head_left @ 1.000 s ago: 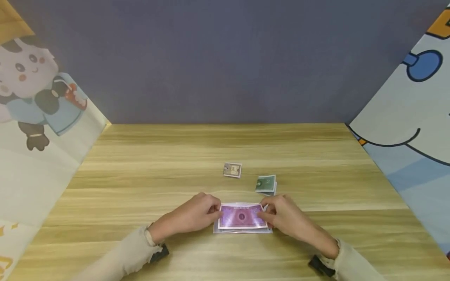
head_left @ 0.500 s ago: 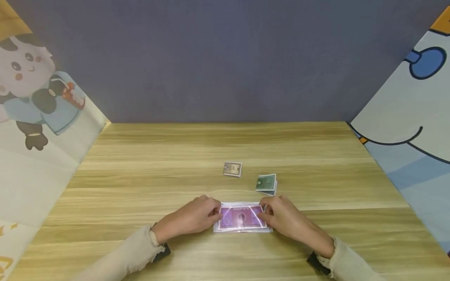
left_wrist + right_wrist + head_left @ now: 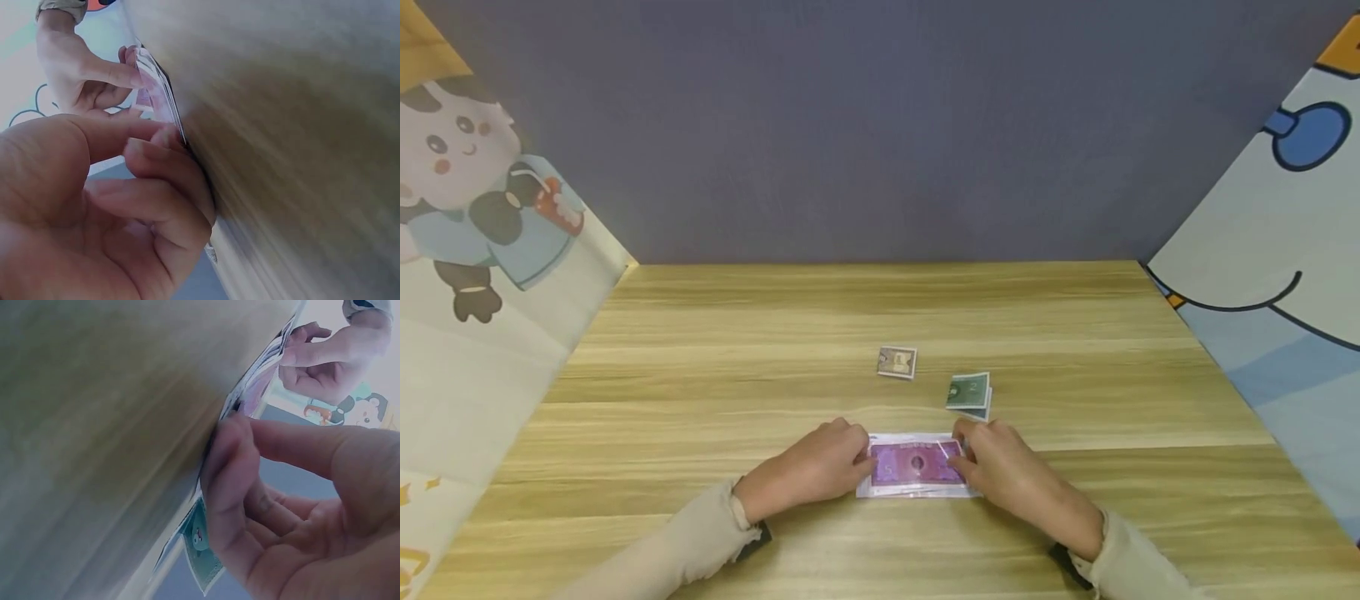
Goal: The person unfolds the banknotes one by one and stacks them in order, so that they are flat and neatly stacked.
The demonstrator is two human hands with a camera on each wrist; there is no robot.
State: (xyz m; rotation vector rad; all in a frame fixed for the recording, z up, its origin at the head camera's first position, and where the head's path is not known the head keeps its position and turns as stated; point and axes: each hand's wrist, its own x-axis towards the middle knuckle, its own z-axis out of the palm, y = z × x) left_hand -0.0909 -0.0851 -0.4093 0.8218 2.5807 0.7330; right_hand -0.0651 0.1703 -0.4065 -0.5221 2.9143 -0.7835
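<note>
A purple play banknote (image 3: 917, 463) lies face up near the front of the table, with glossy clear plastic and whitish sheets showing round its edges. My left hand (image 3: 812, 465) pinches the left end of this stack between thumb and fingers. At the opposite end, my right hand (image 3: 1018, 471) does the same, its thumb on the top face. Both wrist views show the stack nearly edge-on: several thin layers (image 3: 167, 94) close to the tabletop. Curled fingers hide both ends of it.
A folded green note (image 3: 968, 392) stands partly sprung apart just beyond my right hand. Farther back lies a small folded brown note (image 3: 897, 362). A grey-blue wall (image 3: 880, 133) closes off the table's far edge, and cartoon-printed panels flank both sides.
The purple note has gone from lying crooked, its white border showing, to sitting straighter under the glossy plastic. Both wrists have drawn slightly inward. The folded notes stay put.
</note>
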